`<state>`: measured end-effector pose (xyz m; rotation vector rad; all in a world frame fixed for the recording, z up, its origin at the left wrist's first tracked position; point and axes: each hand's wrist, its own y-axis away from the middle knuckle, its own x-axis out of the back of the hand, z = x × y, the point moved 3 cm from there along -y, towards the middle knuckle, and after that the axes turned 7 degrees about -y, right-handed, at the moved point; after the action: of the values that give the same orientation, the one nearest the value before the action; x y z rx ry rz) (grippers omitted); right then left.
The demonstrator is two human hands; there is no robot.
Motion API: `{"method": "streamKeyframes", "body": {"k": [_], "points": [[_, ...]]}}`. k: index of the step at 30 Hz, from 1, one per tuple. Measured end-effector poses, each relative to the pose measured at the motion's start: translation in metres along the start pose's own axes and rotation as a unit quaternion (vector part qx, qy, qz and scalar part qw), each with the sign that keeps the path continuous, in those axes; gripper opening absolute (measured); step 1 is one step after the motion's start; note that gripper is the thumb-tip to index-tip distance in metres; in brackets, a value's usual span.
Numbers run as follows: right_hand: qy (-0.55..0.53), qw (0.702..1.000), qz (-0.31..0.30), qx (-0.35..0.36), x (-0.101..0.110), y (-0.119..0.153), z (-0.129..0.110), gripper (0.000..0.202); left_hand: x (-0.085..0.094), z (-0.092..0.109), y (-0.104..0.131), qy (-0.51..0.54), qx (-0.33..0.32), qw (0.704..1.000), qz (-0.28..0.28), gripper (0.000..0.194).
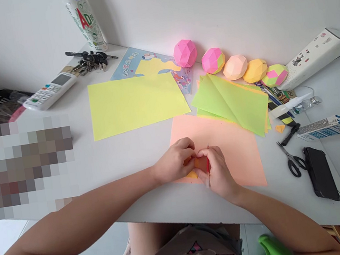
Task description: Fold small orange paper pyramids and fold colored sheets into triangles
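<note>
Both my hands are close together over a peach sheet of paper [240, 151] near the table's front edge. My left hand [176, 160] is closed with its fingertips on a small orange paper piece [192, 174], much of which is hidden by the fingers. My right hand [217, 169] pinches the same piece from the other side. A thin pen refill with a red section [207, 165] is also tucked in the right hand, its clear end pointing toward me.
Faceted paper balls [185, 53] line the wall. Yellow paper [134, 105] and green sheets [230, 101] lie behind my hands. Scissors [293, 162], a black phone [322, 174] and a blue-white box [325, 127] are at right; a remote [51, 92], keys [91, 60] and a spray can [85, 20] at left.
</note>
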<state>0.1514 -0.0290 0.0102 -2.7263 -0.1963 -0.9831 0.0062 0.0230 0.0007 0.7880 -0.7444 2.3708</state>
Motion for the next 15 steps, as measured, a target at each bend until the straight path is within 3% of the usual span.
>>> {"method": "streamKeyframes", "body": {"k": [4, 7, 11, 15], "points": [[-0.003, 1.0, -0.005, 0.001, 0.001, -0.001, -0.001, 0.032, 0.003, 0.002, -0.003, -0.014, 0.017, 1.0, -0.004, 0.017], [-0.008, 1.0, -0.015, 0.0, 0.001, -0.002, -0.001, 0.028, 0.017, 0.0, -0.007, -0.046, 0.054, 0.997, -0.005, 0.013], [-0.01, 1.0, -0.013, -0.015, 0.002, -0.002, -0.001, 0.026, 0.049, -0.021, -0.004, -0.151, 0.152, 0.977, 0.021, 0.013], [-0.018, 1.0, -0.005, -0.001, 0.001, -0.001, -0.001, 0.024, 0.075, -0.046, 0.006, -0.258, 0.245, 0.933, 0.057, 0.031]]}}
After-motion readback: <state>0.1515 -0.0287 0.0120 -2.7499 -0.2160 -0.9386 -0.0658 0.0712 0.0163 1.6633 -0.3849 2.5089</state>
